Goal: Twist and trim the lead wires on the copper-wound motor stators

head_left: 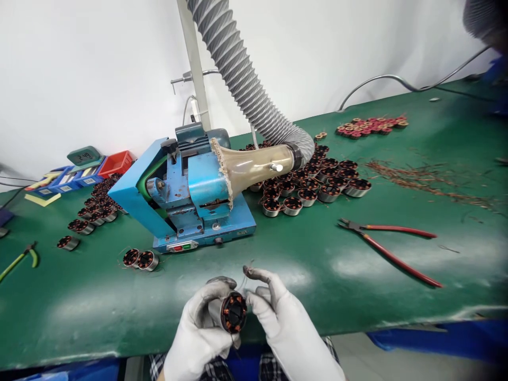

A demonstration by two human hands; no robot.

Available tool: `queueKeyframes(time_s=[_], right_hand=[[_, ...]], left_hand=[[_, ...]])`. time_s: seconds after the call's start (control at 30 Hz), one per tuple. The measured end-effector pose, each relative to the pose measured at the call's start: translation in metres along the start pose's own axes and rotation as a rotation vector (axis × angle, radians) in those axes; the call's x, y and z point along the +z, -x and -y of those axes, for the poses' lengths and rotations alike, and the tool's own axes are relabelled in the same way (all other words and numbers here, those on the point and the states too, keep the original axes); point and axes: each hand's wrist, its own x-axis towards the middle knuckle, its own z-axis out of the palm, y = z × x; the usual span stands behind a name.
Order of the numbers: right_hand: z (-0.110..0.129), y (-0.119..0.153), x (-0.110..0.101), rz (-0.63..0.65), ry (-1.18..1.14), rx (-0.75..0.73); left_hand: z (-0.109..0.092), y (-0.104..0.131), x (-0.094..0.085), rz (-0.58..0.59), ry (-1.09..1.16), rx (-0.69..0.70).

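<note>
My left hand (202,325), in a white glove with grey fingertips, grips a motor stator (233,313) over the table's front edge. Its round face, with copper windings and a black core, is turned up towards me; thin wire ends stick out of it. Close beside it on the right is my right hand (278,312), also gloved. The index finger and thumb are apart, near thin wire ends (245,280) above the stator; I see no firm hold. Two more stators (146,261) with loose wires stand left of my hands.
A blue belt-driven machine (206,185) stands ahead, its clear hood joined to a grey hose (254,79). Many stators (307,197) crowd behind it. Red-handled cutters (391,246) lie right, green-handled pliers (19,259) left. Wire scraps (420,180), red coil rings (369,128) and parts bins (81,177) lie farther back.
</note>
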Motion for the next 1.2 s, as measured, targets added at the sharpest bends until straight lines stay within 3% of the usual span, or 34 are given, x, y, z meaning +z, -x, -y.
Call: queueKeyframes(time_s=[0.13, 0.23, 0.37, 0.47, 0.57, 0.63, 0.7, 0.77, 0.83, 0.93, 1.03, 1.1, 1.2], right_hand=[[0.004, -0.001, -0.004, 0.133, -0.104, 0.037], [0.006, -0.002, -0.006, 0.175, -0.024, 0.044], [0.012, -0.006, -0.011, 0.233, -0.064, 0.061], [0.012, -0.008, -0.012, 0.254, -0.113, 0.059], [0.004, -0.009, -0.008, 0.183, 0.162, -0.045], [-0.004, -0.009, -0.002, 0.08, 0.44, -0.163], [-0.009, -0.009, 0.003, 0.01, 0.569, -0.231], [-0.01, -0.011, 0.007, 0.035, 0.436, -0.166], [-0.011, -0.015, 0.01, 0.171, 0.115, 0.027], [-0.02, -0.023, 0.016, 0.364, -0.196, 0.274], [-0.028, -0.028, 0.017, 0.375, -0.168, 0.302], [-0.027, -0.03, 0.012, 0.38, 0.092, 0.163], [-0.015, -0.034, -0.003, 0.519, 0.809, -0.169]], left_hand=[[0.001, -0.003, -0.008, 0.171, 0.066, 0.15], [-0.005, -0.005, -0.011, 0.225, -0.154, 0.375], [-0.01, -0.004, -0.012, 0.019, -0.769, 0.761], [-0.006, -0.002, -0.015, -0.123, -1.097, 0.899], [0.002, -0.002, -0.014, -0.111, -1.088, 0.884], [0.01, -0.004, -0.012, -0.132, -0.98, 0.792], [0.017, -0.006, -0.009, -0.203, -0.878, 0.722], [0.025, -0.008, -0.009, -0.308, -0.847, 0.729], [0.032, -0.01, -0.012, -0.379, -0.942, 0.814], [0.041, -0.018, -0.019, -0.335, -1.123, 0.909], [0.048, -0.028, -0.023, -0.288, -1.151, 0.76], [0.049, -0.034, -0.024, -0.249, -1.135, 0.595], [0.046, -0.039, -0.024, -0.172, -1.11, 0.513]])
